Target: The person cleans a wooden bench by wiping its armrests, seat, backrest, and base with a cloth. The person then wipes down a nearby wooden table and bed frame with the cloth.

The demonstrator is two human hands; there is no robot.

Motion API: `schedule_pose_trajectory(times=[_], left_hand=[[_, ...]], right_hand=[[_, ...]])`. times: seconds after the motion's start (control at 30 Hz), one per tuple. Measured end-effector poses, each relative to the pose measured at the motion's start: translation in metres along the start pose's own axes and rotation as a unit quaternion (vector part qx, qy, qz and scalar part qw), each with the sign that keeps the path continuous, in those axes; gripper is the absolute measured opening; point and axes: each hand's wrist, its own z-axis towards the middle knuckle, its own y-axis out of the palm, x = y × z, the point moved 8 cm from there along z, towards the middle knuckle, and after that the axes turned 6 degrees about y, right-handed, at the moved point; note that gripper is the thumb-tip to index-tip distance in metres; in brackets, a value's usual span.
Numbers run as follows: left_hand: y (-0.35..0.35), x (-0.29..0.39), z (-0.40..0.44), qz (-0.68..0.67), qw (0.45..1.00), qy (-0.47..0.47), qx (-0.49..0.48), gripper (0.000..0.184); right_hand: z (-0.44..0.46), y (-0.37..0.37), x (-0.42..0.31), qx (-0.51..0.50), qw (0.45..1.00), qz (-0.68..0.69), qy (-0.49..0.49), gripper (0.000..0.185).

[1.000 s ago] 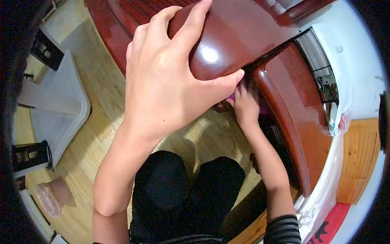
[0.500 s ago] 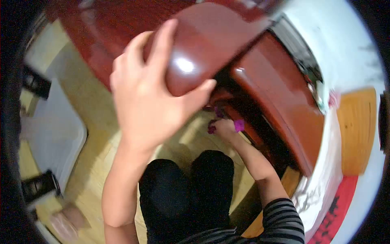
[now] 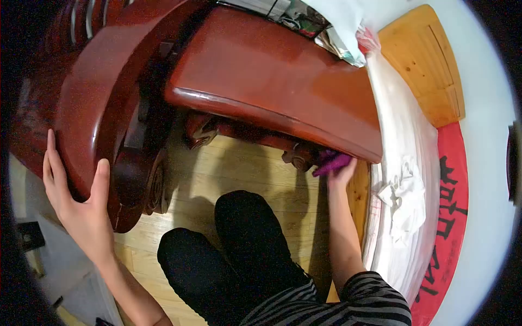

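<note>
My left hand (image 3: pixel 81 209) rests with fingers and thumb spread around the end of a dark red wooden armrest (image 3: pixel 81 108). At the right, my right hand (image 3: pixel 342 173) holds a purple cloth (image 3: pixel 330 163) against the lower edge of a glossy red-brown wooden table (image 3: pixel 272 81), near its carved trim (image 3: pixel 298 157). The fingers of my right hand are partly hidden by the cloth and the tabletop edge.
Pale wood floor (image 3: pixel 239 163) lies below, with my black-clad knees above it. White plastic-covered layers (image 3: pixel 408 217), a red cloth with black characters (image 3: pixel 451 206) and a wooden panel (image 3: pixel 421 60) stand right. A wire basket (image 3: pixel 261 6) sits at the table's back.
The view has swung to the right. My right hand has moved with the purple cloth from the armrest's side to the small table's near right edge. My left hand remains on the armrest.
</note>
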Motion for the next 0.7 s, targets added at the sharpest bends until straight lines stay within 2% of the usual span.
schedule_pose_trajectory(times=[0.03, 0.1, 0.13, 0.23, 0.3, 0.33, 0.37, 0.4, 0.43, 0.47, 0.5, 0.53, 0.57, 0.6, 0.63, 0.67, 0.7], left_hand=[[0.000, 0.000, -0.001, -0.012, 1.000, -0.004, -0.003, 0.065], [0.002, -0.002, -0.001, -0.017, 1.000, -0.010, -0.006, 0.064], [0.002, -0.003, -0.001, -0.013, 1.000, -0.002, -0.006, 0.063], [0.004, -0.005, -0.001, -0.008, 1.000, -0.009, -0.009, 0.061], [0.004, -0.004, -0.001, -0.006, 1.000, 0.010, -0.004, 0.057], [0.004, -0.006, -0.002, -0.007, 1.000, 0.008, -0.005, 0.057], [0.004, -0.008, -0.002, -0.005, 1.000, 0.004, -0.002, 0.057], [0.004, -0.009, -0.001, -0.018, 1.000, -0.004, -0.008, 0.056], [0.004, -0.010, -0.002, -0.030, 0.999, -0.012, -0.013, 0.056], [0.005, -0.010, -0.002, -0.025, 0.999, -0.018, -0.012, 0.056], [0.007, -0.008, -0.002, -0.045, 0.999, -0.020, -0.007, 0.057], [0.006, -0.005, -0.002, -0.069, 0.997, -0.019, 0.001, 0.059], [0.004, -0.006, -0.002, -0.070, 0.997, -0.019, 0.004, 0.059], [0.003, -0.007, -0.001, -0.041, 0.999, -0.012, -0.007, 0.058], [0.002, -0.008, -0.001, -0.008, 1.000, -0.009, -0.019, 0.058], [0.000, -0.009, -0.002, -0.004, 1.000, -0.014, -0.017, 0.058], [0.000, -0.005, 0.000, 0.001, 1.000, 0.001, -0.009, 0.060]], right_hand=[[0.019, -0.003, 0.017, 0.091, 0.994, 0.046, -0.030, 0.050], [0.098, -0.072, 0.047, 0.133, 0.964, -0.123, -0.195, 0.054], [0.045, -0.038, 0.024, 0.258, 0.857, -0.352, -0.273, 0.057], [0.040, -0.050, 0.039, 0.304, 0.829, -0.372, -0.287, 0.056], [0.044, -0.069, 0.051, 0.317, 0.841, -0.347, -0.267, 0.060], [0.056, -0.079, 0.075, 0.229, 0.951, -0.141, -0.154, 0.065], [0.069, -0.078, 0.107, 0.122, 0.989, 0.077, -0.027, 0.070], [0.076, -0.104, 0.133, 0.183, 0.982, -0.011, 0.053, 0.080], [0.092, -0.119, 0.142, 0.174, 0.983, -0.014, 0.055, 0.080], [0.105, -0.137, 0.150, 0.177, 0.978, -0.049, 0.097, 0.079], [0.101, -0.157, 0.155, 0.186, 0.969, -0.085, 0.139, 0.078], [0.078, -0.159, 0.146, 0.190, 0.968, -0.088, 0.139, 0.078], [0.054, -0.135, 0.139, 0.105, 0.950, -0.222, 0.191, 0.072], [0.032, -0.118, 0.139, 0.016, 0.906, -0.349, 0.238, 0.067], [0.066, -0.169, 0.159, 0.002, 0.848, -0.503, 0.168, 0.052], [0.035, -0.108, 0.130, -0.062, 0.752, -0.657, 0.010, 0.046], [-0.010, -0.045, 0.101, -0.122, 0.611, -0.768, -0.149, 0.042]])
